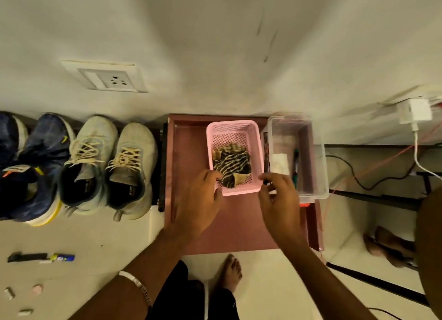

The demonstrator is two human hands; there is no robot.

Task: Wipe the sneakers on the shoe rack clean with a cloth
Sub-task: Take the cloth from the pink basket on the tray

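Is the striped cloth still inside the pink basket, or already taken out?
Inside. The striped cloth lies crumpled on the pink basket floor; the left hand touches its near edge.

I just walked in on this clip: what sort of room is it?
Probably a home entryway or room corner: sneakers lined against the wall, a wall socket low beside them, and bare feet on tiled floor.

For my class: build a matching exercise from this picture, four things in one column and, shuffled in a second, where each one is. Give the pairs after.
1. striped cloth
2. green marker
3. white sneakers
4. white charger

A. plugged in at the wall, far right
B. in the pink basket
C. beside the blue shoes
D. in the clear box

Pairs: 1-B, 2-D, 3-C, 4-A
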